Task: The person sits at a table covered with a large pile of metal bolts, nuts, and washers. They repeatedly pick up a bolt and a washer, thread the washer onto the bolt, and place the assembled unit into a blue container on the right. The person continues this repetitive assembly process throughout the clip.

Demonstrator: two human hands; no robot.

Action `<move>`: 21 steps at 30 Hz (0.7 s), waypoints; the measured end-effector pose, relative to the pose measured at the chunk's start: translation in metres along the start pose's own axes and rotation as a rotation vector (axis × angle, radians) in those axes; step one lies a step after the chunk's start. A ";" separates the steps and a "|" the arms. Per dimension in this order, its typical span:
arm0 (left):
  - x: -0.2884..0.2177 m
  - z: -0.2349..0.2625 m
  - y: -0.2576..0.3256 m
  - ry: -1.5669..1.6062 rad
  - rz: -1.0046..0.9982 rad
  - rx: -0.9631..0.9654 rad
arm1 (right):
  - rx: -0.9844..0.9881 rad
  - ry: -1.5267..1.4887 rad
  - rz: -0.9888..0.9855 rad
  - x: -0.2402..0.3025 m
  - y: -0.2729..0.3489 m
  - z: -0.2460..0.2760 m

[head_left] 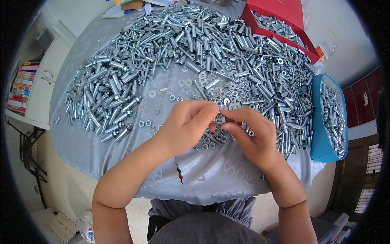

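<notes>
My left hand (185, 124) and my right hand (250, 134) meet at the middle of the table over a patch of loose nuts and washers (211, 140). Between the fingertips of both hands sits a small silver bolt piece (220, 118), mostly hidden by the fingers. A broad heap of silver metal sleeves and bolts (195, 44) curves around the hands from the left across the back to the right. The round table carries a grey patterned cloth (211, 175).
A red box (284, 12) holding metal parts stands at the back right. A blue box (319, 134) with more parts hangs at the right edge. A white cabinet with books (22, 87) stands left. Papers (122, 8) lie at the far edge.
</notes>
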State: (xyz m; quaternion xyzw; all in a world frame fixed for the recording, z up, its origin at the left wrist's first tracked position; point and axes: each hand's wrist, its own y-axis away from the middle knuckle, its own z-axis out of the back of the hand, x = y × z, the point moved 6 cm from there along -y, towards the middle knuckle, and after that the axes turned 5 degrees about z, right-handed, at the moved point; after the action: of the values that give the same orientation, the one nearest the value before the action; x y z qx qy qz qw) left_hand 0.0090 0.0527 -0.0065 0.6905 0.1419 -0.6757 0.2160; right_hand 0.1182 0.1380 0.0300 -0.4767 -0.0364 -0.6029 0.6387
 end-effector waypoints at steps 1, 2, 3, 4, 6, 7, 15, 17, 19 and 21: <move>-0.001 0.001 0.001 -0.008 -0.010 -0.018 | 0.009 -0.029 -0.028 0.000 0.000 -0.002; -0.001 0.002 0.002 -0.015 -0.021 -0.034 | 0.018 -0.056 -0.058 0.001 0.000 -0.002; -0.002 0.003 0.002 -0.022 -0.032 -0.051 | 0.027 -0.045 -0.058 0.002 0.000 -0.003; -0.005 0.003 0.003 -0.128 -0.076 -0.066 | 0.036 -0.034 -0.058 0.004 0.000 -0.003; -0.010 0.002 0.005 -0.339 -0.160 -0.100 | 0.064 -0.023 -0.068 0.004 0.000 -0.004; -0.015 0.000 0.007 -0.388 -0.235 -0.095 | 0.082 -0.021 -0.078 0.004 0.000 -0.004; -0.027 -0.008 0.011 -0.534 -0.420 -0.045 | 0.251 -0.098 -0.199 0.005 0.000 -0.007; -0.025 -0.010 0.011 -0.546 -0.446 -0.025 | 0.322 -0.058 -0.141 0.006 0.000 -0.007; -0.026 -0.013 0.012 -0.542 -0.456 0.004 | 0.382 -0.101 -0.104 -0.002 0.004 -0.008; -0.028 -0.014 0.013 -0.519 -0.448 0.042 | 0.335 -0.118 -0.118 -0.002 0.003 -0.006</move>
State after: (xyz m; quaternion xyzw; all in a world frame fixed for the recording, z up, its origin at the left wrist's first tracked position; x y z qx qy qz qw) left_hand 0.0262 0.0510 0.0228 0.4514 0.2166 -0.8622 0.0768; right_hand 0.1173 0.1348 0.0238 -0.3952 -0.2014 -0.5958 0.6696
